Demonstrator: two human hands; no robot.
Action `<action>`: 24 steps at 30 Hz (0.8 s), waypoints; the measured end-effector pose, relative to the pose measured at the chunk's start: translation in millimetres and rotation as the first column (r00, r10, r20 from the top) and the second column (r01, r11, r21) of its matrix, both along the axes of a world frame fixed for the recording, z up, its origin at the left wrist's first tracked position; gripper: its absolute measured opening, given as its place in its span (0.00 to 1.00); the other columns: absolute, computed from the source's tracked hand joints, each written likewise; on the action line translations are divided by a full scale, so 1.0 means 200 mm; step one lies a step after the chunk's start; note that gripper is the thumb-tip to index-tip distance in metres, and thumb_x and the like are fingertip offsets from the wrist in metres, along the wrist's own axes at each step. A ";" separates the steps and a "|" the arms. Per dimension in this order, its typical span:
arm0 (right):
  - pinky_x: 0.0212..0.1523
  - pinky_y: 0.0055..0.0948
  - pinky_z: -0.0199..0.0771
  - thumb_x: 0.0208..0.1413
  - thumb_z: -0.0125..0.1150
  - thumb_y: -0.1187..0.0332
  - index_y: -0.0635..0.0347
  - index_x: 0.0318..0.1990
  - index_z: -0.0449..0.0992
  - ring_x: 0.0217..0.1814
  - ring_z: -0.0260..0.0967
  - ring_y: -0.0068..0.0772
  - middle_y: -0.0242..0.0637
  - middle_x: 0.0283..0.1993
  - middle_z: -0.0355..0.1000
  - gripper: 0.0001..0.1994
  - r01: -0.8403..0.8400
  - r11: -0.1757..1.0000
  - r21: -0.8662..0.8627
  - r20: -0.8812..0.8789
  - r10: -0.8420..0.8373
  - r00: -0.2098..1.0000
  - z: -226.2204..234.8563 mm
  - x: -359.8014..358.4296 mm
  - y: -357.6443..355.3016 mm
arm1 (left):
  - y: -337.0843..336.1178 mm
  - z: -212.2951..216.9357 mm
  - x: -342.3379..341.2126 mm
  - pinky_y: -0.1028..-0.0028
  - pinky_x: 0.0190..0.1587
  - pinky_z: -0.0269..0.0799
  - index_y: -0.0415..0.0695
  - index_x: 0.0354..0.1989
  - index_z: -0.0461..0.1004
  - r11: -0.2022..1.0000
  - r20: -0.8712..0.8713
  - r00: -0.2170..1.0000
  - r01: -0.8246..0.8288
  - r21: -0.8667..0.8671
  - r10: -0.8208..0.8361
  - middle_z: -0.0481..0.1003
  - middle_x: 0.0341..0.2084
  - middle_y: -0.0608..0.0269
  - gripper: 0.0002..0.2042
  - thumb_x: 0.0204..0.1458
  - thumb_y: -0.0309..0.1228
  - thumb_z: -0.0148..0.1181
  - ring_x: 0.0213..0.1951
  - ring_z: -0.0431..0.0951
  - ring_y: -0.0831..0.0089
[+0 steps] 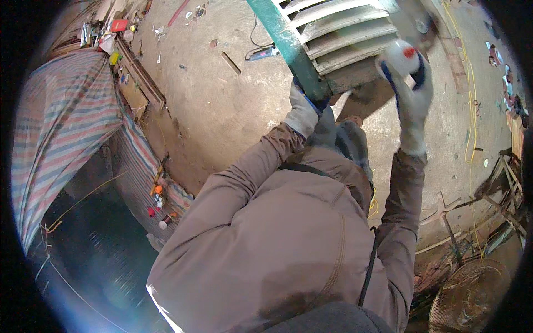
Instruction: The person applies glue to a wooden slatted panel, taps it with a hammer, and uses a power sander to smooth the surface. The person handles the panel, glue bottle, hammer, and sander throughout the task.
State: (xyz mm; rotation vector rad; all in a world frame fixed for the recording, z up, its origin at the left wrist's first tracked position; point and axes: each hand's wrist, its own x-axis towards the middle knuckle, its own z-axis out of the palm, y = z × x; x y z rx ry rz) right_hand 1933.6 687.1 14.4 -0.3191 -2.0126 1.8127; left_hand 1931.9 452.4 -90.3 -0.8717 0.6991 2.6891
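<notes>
A green-framed shutter panel (333, 39) with pale slats stands in front of me on the dirt floor. My left hand (304, 108), in a white and blue work glove, grips the green frame rail (283, 39) near its lower end. My right hand (412, 94), gloved the same way, holds a white plastic bottle (401, 56) with a red cap against the panel's lower right corner. My brown jacket fills the lower middle of the view.
A striped tarp (61, 122) covers a heap at left, with small cans (158, 200) along its edge. Wooden boards (139, 77) and scraps lie at the upper left. A yellow cord (472, 111) runs down the right. A round fan grille (472, 297) and metal frames sit lower right.
</notes>
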 end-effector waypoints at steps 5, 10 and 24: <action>0.60 0.32 0.75 0.52 0.76 0.68 0.65 0.62 0.71 0.58 0.74 0.32 0.40 0.57 0.76 0.31 -0.129 0.962 0.240 -0.029 0.139 0.990 -0.01 -0.31 -0.18 | -0.02 -0.08 -0.01 0.55 0.53 0.79 0.48 0.49 0.76 0.999 -0.051 0.998 -0.036 -0.024 0.035 0.79 0.43 0.59 0.17 0.67 0.44 0.45 0.46 0.81 0.57; 0.48 0.40 0.80 0.43 0.79 0.47 0.59 0.58 0.74 0.46 0.82 0.42 0.43 0.44 0.82 0.38 -0.049 0.929 0.368 -0.043 0.070 0.997 -0.23 -0.41 -0.22 | 0.05 0.16 -0.02 0.55 0.53 0.79 0.48 0.48 0.76 0.996 0.069 0.997 0.052 -0.076 -0.047 0.80 0.42 0.59 0.17 0.66 0.44 0.45 0.46 0.81 0.58; 0.59 0.51 0.67 0.44 0.75 0.40 0.58 0.60 0.74 0.59 0.71 0.52 0.47 0.55 0.76 0.40 0.065 0.836 0.545 0.050 -0.110 0.993 -0.19 -0.37 -0.31 | -0.07 -0.01 -0.02 0.59 0.52 0.79 0.48 0.49 0.76 0.968 0.053 0.968 0.242 0.071 -0.246 0.80 0.43 0.58 0.20 0.66 0.49 0.44 0.45 0.82 0.59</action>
